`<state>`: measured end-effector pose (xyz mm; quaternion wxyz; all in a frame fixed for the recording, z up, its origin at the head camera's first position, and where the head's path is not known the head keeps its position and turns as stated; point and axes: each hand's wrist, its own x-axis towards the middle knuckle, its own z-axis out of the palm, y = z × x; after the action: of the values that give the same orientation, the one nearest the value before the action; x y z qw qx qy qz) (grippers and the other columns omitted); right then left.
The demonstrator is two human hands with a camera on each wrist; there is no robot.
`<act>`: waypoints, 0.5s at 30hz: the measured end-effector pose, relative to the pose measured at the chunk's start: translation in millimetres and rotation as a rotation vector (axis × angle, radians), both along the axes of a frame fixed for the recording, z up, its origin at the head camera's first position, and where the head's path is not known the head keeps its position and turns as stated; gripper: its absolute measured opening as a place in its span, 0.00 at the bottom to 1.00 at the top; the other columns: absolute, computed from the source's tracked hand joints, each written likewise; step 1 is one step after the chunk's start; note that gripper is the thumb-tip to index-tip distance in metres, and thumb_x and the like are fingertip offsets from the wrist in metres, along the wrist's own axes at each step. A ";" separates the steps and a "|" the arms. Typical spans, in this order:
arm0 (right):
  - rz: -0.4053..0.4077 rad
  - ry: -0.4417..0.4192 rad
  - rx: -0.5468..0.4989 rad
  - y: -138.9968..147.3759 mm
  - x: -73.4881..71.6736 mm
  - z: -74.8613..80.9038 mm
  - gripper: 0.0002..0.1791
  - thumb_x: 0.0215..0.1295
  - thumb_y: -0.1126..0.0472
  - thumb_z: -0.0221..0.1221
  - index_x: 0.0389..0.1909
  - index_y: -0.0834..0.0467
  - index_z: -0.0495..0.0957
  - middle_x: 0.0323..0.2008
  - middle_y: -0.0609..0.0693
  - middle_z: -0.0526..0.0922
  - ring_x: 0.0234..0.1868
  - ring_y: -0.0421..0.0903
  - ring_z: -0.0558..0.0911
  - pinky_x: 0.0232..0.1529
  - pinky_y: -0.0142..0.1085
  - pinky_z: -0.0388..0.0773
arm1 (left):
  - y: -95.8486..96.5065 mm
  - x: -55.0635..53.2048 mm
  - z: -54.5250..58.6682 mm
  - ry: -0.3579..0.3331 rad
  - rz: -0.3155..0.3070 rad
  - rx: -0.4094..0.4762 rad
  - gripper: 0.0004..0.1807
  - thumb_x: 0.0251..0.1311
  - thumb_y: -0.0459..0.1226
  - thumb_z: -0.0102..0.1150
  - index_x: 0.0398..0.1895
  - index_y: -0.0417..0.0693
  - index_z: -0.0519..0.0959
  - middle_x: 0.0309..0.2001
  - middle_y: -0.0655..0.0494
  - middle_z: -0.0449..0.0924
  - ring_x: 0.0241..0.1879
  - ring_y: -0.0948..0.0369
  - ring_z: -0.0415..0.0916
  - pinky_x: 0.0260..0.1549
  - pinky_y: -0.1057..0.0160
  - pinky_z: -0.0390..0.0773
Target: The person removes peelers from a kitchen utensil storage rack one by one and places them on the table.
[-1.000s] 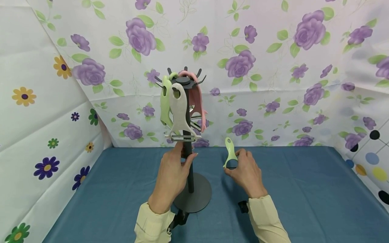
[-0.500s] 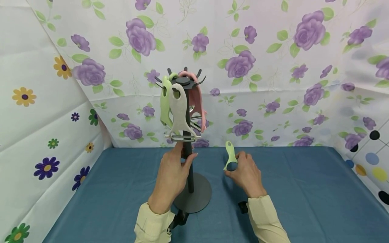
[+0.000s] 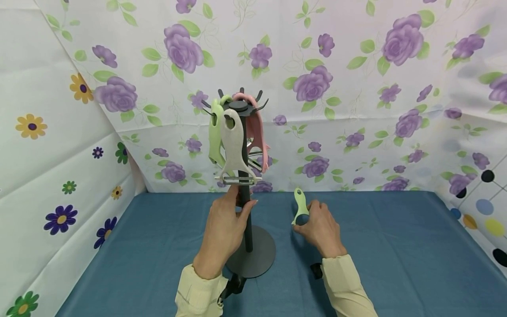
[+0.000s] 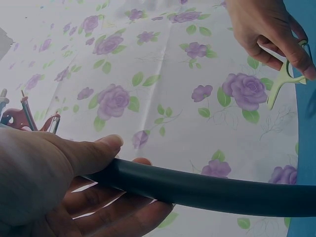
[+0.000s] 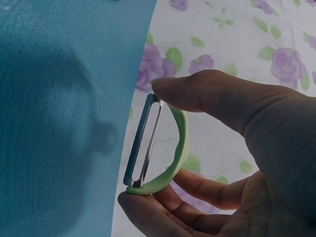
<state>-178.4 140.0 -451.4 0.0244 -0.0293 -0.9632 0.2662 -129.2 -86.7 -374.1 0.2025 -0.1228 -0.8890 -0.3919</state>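
Near the middle of the table stands a dark rack with a post, a round base and hooks on top. My left hand grips the post below the hooks, thumb and fingers around it. On the hooks hang a white peeler, a green peeler and pink peelers, which overlap. To the right of the rack, my right hand pinches a light green peeler by its head, handle pointing away. In the right wrist view, thumb and fingertips press the two ends of its blade.
A blue cloth covers the table. Behind it hangs a white sheet with purple flowers, and side sheets border the left and right. Some bare hooks stick out at the rack's right.
My right hand has lowered the green peeler slightly, toward me. The left hand and the rack have not moved.
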 end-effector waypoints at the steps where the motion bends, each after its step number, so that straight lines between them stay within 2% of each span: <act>1: 0.001 -0.001 0.000 0.0 0.0 -0.5 0.38 0.55 0.52 0.76 0.60 0.66 0.71 0.47 0.64 0.76 0.37 0.54 0.78 0.32 0.50 0.77 | -0.1 0.0 0.0 0.001 0.000 -0.001 0.14 0.69 0.40 0.64 0.53 0.43 0.77 0.38 0.48 0.87 0.39 0.56 0.87 0.34 0.59 0.88; 15: -0.004 -0.013 0.012 0.4 -1.7 -6.3 0.38 0.54 0.52 0.77 0.59 0.67 0.72 0.46 0.64 0.76 0.37 0.55 0.78 0.33 0.51 0.78 | -0.1 0.0 0.3 0.007 0.001 -0.003 0.14 0.69 0.40 0.64 0.52 0.43 0.77 0.38 0.48 0.87 0.38 0.56 0.87 0.34 0.60 0.88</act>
<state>-180.1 140.4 -457.7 0.0188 -0.0329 -0.9648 0.2601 -129.2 -86.7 -373.8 0.2056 -0.1239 -0.8890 -0.3900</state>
